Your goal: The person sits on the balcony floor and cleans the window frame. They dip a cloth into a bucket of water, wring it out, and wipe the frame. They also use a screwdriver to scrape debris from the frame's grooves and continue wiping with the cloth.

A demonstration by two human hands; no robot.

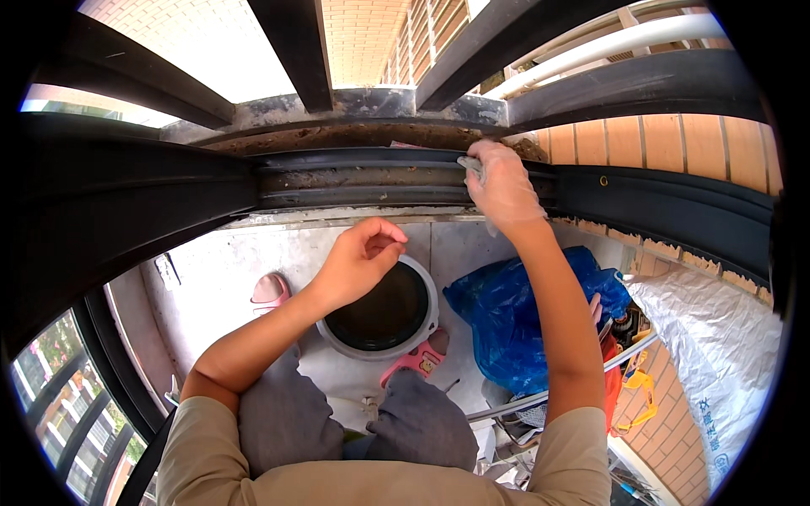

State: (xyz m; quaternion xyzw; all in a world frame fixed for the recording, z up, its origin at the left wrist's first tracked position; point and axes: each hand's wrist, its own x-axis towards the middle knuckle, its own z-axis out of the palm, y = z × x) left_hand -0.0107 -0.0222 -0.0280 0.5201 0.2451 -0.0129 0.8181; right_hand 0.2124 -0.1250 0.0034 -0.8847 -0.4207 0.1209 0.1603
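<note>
My right hand point(506, 187), in a thin clear plastic glove, is closed on a small grey-green cloth point(472, 166) at the right part of a dark sliding-window track point(354, 179). The cloth is mostly hidden by the fingers. Dirt and wear show along the grooves of the track. My bare left hand point(361, 257) hangs over the far rim of a white bucket point(434, 297), its fingers curled toward the thumb and nothing visible in them. Dark, murky water point(375, 314) lies inside the bucket, which stands on the pale floor between my feet.
Black bars point(294, 51) rise beyond the track. A dark window frame point(126, 177) stands at the left. To the right lie a blue plastic bag point(506, 316), a white woven sack point(709, 337) and a metal pole point(515, 406). Pink sandals point(415, 358) are on my feet.
</note>
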